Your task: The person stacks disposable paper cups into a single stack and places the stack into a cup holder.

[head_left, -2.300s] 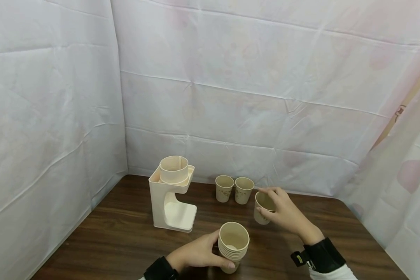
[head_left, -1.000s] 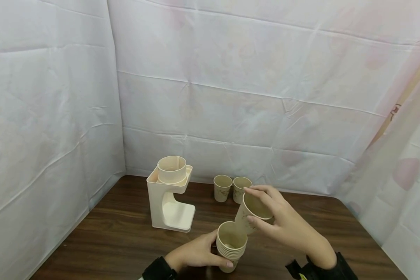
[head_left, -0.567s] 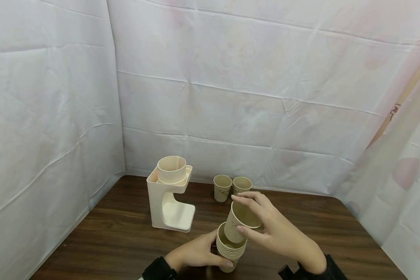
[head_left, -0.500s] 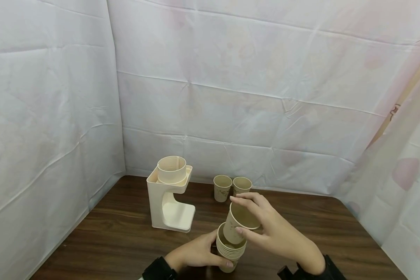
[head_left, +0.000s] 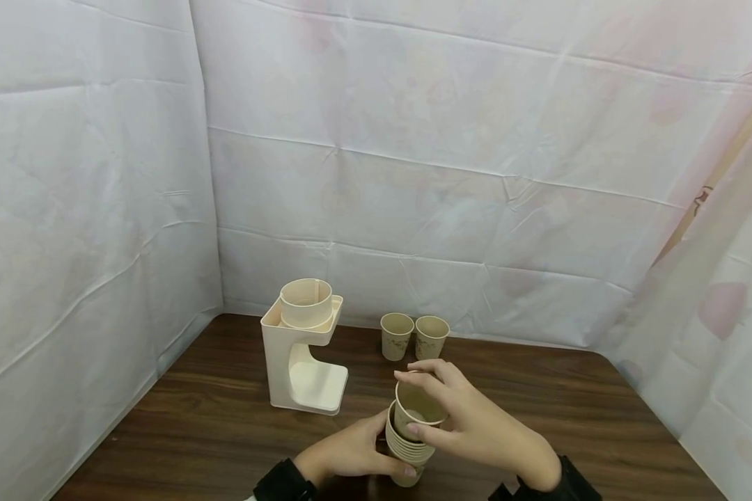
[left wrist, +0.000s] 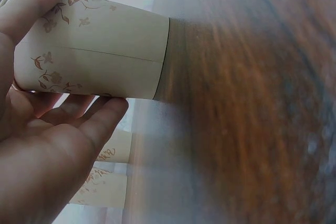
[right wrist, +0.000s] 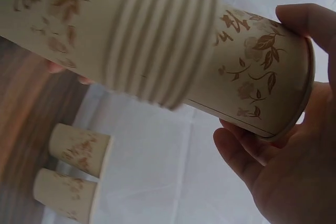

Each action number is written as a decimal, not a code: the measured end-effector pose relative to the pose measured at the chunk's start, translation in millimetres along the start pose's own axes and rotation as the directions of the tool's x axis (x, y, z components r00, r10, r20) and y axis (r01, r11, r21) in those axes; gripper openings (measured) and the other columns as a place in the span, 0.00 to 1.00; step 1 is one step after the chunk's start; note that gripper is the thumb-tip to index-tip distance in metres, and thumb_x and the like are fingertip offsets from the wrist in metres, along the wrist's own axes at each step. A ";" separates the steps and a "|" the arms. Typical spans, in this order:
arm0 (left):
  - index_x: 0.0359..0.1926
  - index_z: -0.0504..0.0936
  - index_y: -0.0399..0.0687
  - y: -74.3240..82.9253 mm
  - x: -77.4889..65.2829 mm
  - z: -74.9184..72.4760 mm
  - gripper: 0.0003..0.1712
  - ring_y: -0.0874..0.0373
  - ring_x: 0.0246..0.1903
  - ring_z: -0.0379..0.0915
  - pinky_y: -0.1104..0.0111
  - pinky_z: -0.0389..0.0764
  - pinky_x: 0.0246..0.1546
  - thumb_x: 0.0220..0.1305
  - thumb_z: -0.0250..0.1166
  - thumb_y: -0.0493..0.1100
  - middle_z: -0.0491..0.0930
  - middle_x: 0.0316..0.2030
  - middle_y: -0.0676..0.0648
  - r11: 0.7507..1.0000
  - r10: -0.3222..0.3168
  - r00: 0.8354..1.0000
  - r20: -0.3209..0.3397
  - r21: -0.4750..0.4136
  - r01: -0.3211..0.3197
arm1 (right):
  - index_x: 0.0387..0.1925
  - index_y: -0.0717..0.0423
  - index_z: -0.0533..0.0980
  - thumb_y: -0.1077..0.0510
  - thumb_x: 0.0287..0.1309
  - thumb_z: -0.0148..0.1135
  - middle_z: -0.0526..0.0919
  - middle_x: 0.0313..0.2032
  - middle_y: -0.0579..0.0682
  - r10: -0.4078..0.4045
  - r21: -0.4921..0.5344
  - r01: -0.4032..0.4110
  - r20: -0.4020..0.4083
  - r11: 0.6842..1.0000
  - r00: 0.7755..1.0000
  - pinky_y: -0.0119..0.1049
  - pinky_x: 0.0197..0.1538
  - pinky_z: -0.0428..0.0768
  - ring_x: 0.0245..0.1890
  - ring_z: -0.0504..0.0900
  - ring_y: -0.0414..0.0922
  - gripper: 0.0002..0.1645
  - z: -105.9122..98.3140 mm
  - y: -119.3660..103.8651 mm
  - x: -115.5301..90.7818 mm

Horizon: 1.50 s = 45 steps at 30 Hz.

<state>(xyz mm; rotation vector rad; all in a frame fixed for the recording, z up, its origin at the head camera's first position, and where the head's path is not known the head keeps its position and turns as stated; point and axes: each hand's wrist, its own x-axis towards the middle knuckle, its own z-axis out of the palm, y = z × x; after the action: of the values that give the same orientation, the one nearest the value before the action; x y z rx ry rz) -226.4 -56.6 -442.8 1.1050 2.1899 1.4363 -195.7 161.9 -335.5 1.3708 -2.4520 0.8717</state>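
Note:
In the head view my left hand holds a stack of beige paper cups near the front of the table, its thumb on one side and fingers on the other. The left wrist view shows the lowest cup upright with its base at the tabletop. My right hand grips a single paper cup at the rim. That cup's lower part sits inside the stack's top cup, while its flower-printed upper wall still stands out above the stacked rims.
Two more paper cups stand side by side at the back of the brown wooden table. Left of them is a cream C-shaped stand with a round cylinder on top. White cloth hangs around the table.
My right hand has lifted the cup from the table at right, carried it left over the stack and lowered it partly into the top cup. My left hand has kept its hold.

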 end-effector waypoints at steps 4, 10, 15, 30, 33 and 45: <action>0.66 0.57 0.61 -0.7 0.1 -0.5 0.41 0.64 0.52 0.68 0.65 0.72 0.54 0.55 0.67 0.54 0.73 0.53 0.59 1.000 0.007 1.000 0.018 -0.026 -0.007 | 0.66 0.39 0.60 0.46 0.60 0.59 0.60 0.61 0.44 -0.037 -0.087 0.038 0.017 0.995 0.999 0.32 0.42 0.80 0.55 0.65 0.42 0.34 8.4 6.8 -0.2; 0.66 0.57 0.54 -1.2 0.6 -0.2 0.40 0.64 0.52 0.68 0.67 0.72 0.53 0.57 0.66 0.53 0.73 0.54 0.57 0.998 0.026 0.999 0.039 -0.061 -0.024 | 0.66 0.34 0.58 0.44 0.60 0.58 0.60 0.61 0.41 -0.002 -0.136 0.010 0.059 0.991 0.998 0.39 0.49 0.77 0.58 0.62 0.38 0.34 15.7 11.8 -3.7; 0.66 0.57 0.53 -0.7 0.1 -0.2 0.40 0.64 0.52 0.68 0.68 0.73 0.52 0.57 0.66 0.52 0.72 0.55 0.56 0.997 0.022 0.999 0.043 -0.073 -0.019 | 0.66 0.33 0.58 0.43 0.61 0.56 0.59 0.62 0.42 0.039 -0.095 -0.030 0.101 0.995 0.994 0.39 0.50 0.77 0.58 0.62 0.38 0.32 18.5 11.0 -6.1; 0.65 0.58 0.53 -2.3 -0.4 0.7 0.40 0.64 0.52 0.69 0.67 0.73 0.53 0.56 0.66 0.54 0.74 0.55 0.50 0.999 0.033 0.999 0.025 -0.040 -0.032 | 0.66 0.37 0.58 0.42 0.61 0.56 0.60 0.61 0.45 0.013 -0.054 -0.006 0.127 0.999 0.992 0.39 0.48 0.78 0.56 0.66 0.41 0.33 24.6 15.1 -9.9; 0.65 0.59 0.52 -2.2 -0.7 0.6 0.39 0.64 0.52 0.68 0.67 0.73 0.52 0.56 0.66 0.54 0.74 0.55 0.51 0.999 0.026 0.999 0.023 -0.034 -0.026 | 0.66 0.35 0.58 0.42 0.60 0.57 0.59 0.62 0.44 0.028 -0.050 -0.022 0.133 0.999 0.991 0.39 0.49 0.78 0.57 0.65 0.40 0.34 25.9 16.4 -10.1; 0.66 0.57 0.58 -1.7 -0.9 0.3 0.40 0.64 0.52 0.68 0.67 0.72 0.53 0.56 0.66 0.54 0.73 0.56 0.50 0.999 0.027 0.999 0.022 -0.039 -0.026 | 0.66 0.36 0.58 0.40 0.63 0.53 0.58 0.63 0.44 0.045 -0.055 -0.037 0.142 0.998 0.989 0.42 0.50 0.77 0.58 0.63 0.41 0.32 22.7 15.6 -11.5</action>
<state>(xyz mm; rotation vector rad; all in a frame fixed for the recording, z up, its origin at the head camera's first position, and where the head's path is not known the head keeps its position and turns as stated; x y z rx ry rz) -226.3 -57.4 -444.5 1.1362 2.1309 1.4632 -199.8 163.0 -365.0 1.4156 -2.5991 0.7352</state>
